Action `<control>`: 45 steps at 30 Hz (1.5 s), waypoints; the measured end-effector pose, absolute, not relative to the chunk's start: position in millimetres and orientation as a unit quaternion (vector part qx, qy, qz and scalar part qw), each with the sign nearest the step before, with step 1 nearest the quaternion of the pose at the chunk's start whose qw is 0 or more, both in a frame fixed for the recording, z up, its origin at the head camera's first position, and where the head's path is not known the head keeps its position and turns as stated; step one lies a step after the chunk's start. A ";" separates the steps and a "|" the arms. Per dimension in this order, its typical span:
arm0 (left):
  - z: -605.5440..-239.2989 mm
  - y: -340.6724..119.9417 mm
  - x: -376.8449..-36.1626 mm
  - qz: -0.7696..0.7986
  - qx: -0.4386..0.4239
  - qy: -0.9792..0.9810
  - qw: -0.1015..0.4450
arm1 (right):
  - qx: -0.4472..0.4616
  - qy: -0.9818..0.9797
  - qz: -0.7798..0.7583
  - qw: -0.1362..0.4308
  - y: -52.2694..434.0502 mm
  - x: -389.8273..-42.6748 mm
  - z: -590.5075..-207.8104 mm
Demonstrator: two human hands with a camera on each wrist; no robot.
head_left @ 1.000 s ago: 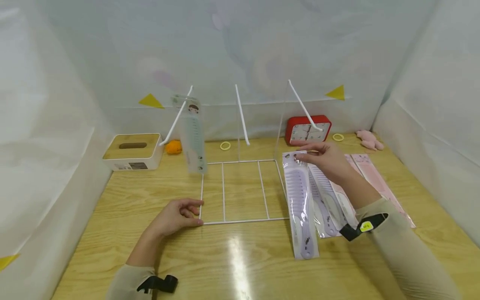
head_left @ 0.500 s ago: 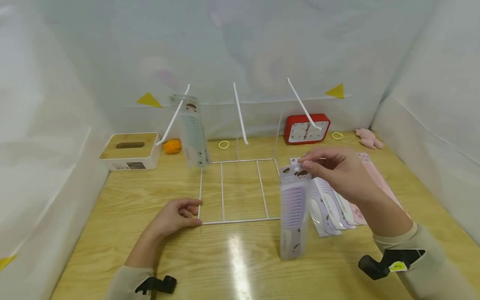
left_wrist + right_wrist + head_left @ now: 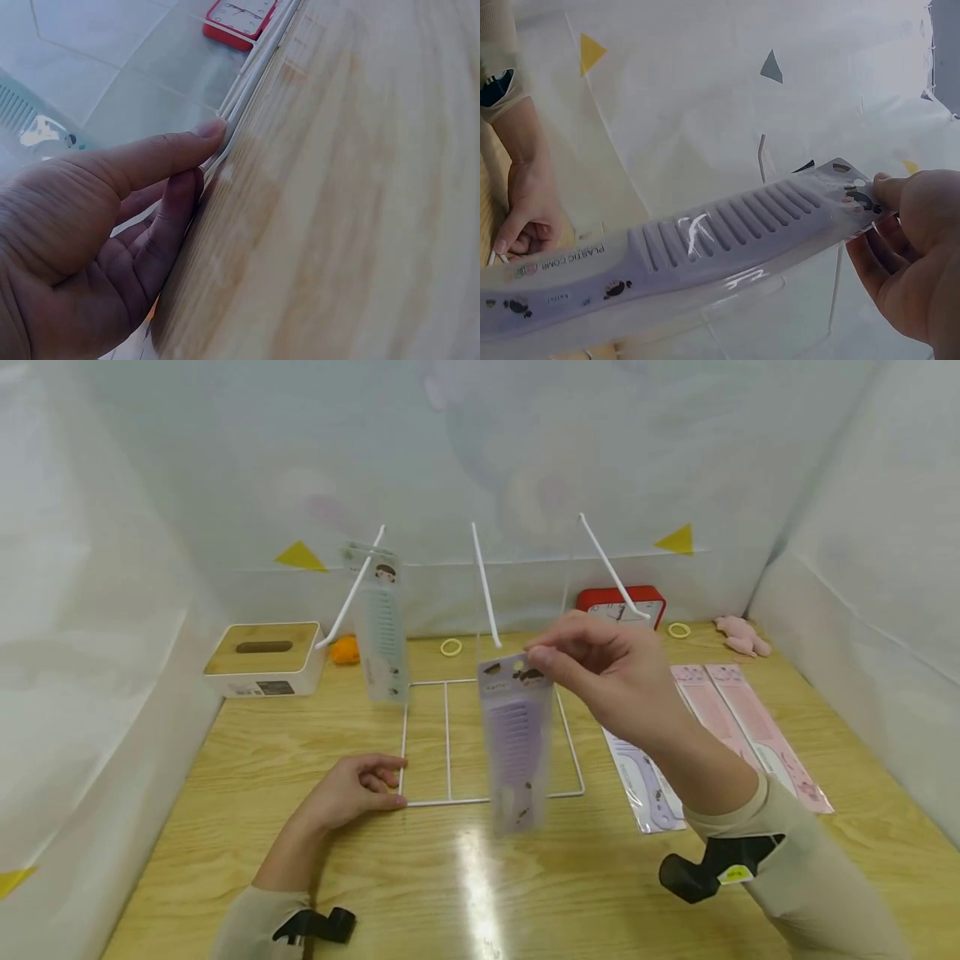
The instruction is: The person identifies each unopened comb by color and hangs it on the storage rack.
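Note:
My right hand (image 3: 618, 681) pinches the top corner of a packaged purple comb (image 3: 517, 743) between thumb and fingers. The comb hangs down over the base of a white wire display rack (image 3: 448, 743), its top just below the tip of the middle hook (image 3: 486, 589). In the right wrist view, the comb (image 3: 727, 232) stretches across in its clear sleeve. At the rack's front left corner, my left hand (image 3: 352, 793) grips the wire with thumb and fingers. A packaged green comb (image 3: 382, 627) hangs on the left hook (image 3: 352, 597). The right hook (image 3: 611, 568) bears nothing.
To the right lie packaged pink combs (image 3: 772, 743) and purple combs (image 3: 648, 781), partly hidden by my right arm. Behind stand a tissue box (image 3: 262, 664), an orange object (image 3: 346, 650), a red clock (image 3: 637, 597), yellow rings (image 3: 451, 647) and a pink toy (image 3: 741, 635).
My right hand has lifted the purple comb off the table at the right and carried it left, over the rack's base. My left hand has stayed at the rack's corner.

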State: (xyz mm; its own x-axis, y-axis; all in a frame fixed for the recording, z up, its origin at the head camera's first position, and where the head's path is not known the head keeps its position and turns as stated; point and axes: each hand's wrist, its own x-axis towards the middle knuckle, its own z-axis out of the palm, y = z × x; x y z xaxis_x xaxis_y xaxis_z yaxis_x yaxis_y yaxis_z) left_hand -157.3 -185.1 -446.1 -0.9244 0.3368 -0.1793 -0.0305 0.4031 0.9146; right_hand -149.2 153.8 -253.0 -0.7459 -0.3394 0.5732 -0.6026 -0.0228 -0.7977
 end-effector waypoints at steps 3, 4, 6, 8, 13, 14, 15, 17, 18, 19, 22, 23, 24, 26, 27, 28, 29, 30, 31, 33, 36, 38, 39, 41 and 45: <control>-445.0 -184.9 -158.1 0.539 0.091 0.820 0.171 | 0.326 -0.696 0.631 0.103 145.1 -154.7 -249.3; -445.0 -184.9 -158.4 0.539 0.091 0.820 0.171 | 0.321 -0.698 0.632 0.103 142.7 -156.3 -248.5; -444.9 -184.6 -158.6 0.540 0.092 0.819 0.171 | 0.317 -0.699 0.633 0.104 139.1 -158.7 -247.6; -445.2 -184.0 -158.4 0.540 0.092 0.819 0.172 | 0.313 -0.700 0.634 0.105 136.4 -160.3 -246.9; -446.3 -182.3 -157.5 0.536 0.092 0.821 0.174 | 0.299 -0.704 0.635 0.110 132.2 -162.2 -245.5; -446.4 -182.2 -157.4 0.535 0.092 0.822 0.173 | 0.294 -0.708 0.633 0.112 131.4 -163.0 -245.1; -446.5 -182.2 -157.4 0.535 0.092 0.823 0.171 | 0.290 -0.714 0.628 0.113 130.6 -164.3 -244.6; -446.9 -181.6 -157.5 0.536 0.089 0.823 0.168 | 0.277 -0.727 0.618 0.113 129.8 -167.5 -244.0; -447.1 -181.3 -157.6 0.536 0.091 0.823 0.166 | 0.271 -0.735 0.611 0.113 129.4 -169.8 -243.8; -447.1 -181.0 -157.5 0.536 0.091 0.824 0.163 | 0.265 -0.744 0.603 0.113 129.3 -172.4 -243.6; -447.8 -180.7 -157.2 0.536 0.098 0.824 0.157 | 0.244 -0.766 0.584 0.114 129.7 -182.8 -244.7; -448.2 -180.8 -157.1 0.537 0.103 0.823 0.155 | 0.235 -0.772 0.579 0.114 129.8 -186.8 -245.1; -448.6 -180.9 -156.8 0.540 0.103 0.821 0.155 | 0.228 -0.776 0.578 0.111 129.9 -190.9 -245.6; -449.1 -181.3 -156.3 0.547 0.107 0.816 0.155 | 0.213 -0.784 0.574 0.107 129.8 -199.5 -246.6; -449.3 -181.8 -156.0 0.551 0.111 0.812 0.156 | 0.208 -0.785 0.574 0.104 129.3 -203.7 -247.0; -449.4 -182.1 -155.7 0.555 0.112 0.809 0.157 | 0.203 -0.785 0.577 0.101 128.6 -208.0 -247.5; -449.6 -182.4 -155.4 0.558 0.114 0.807 0.158 | 0.200 -0.783 0.581 0.098 127.7 -212.2 -247.9; -449.6 -182.4 -155.0 0.560 0.112 0.805 0.160 | 0.197 -0.781 0.585 0.096 126.6 -216.7 -248.6; -449.2 -182.6 -155.1 0.559 0.112 0.806 0.160 | 0.193 -0.778 0.590 0.096 125.1 -221.3 -248.7; -448.5 -182.5 -155.1 0.556 0.112 0.808 0.161 | 0.184 -0.771 0.602 0.096 122.1 -230.8 -249.5; -448.0 -181.3 -154.5 0.550 0.114 0.811 0.165 | 0.163 -0.757 0.626 0.090 117.9 -245.8 -251.3; -447.8 -180.8 -153.6 0.548 0.115 0.812 0.167 | 0.147 -0.750 0.639 0.082 114.8 -255.8 -251.4; -447.7 -180.9 -153.2 0.548 0.114 0.812 0.169 | 0.140 -0.746 0.646 0.077 113.0 -260.9 -250.9; -447.7 -181.6 -152.7 0.547 0.113 0.811 0.172 | 0.126 -0.743 0.654 0.067 109.2 -270.2 -248.6; -447.4 -184.1 -154.0 0.545 0.110 0.813 0.171 | 0.110 -0.746 0.655 0.056 103.7 -284.7 -241.7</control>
State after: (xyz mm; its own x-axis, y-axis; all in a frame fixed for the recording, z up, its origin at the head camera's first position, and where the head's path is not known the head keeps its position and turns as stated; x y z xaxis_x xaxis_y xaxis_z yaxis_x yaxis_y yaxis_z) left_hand -154.0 -184.1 -447.4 -0.9171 0.3661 -0.1579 -0.0068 0.3817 0.9242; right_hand -284.7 103.7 -241.7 -0.9695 -0.0912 0.2275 -0.2374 0.1187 -0.9641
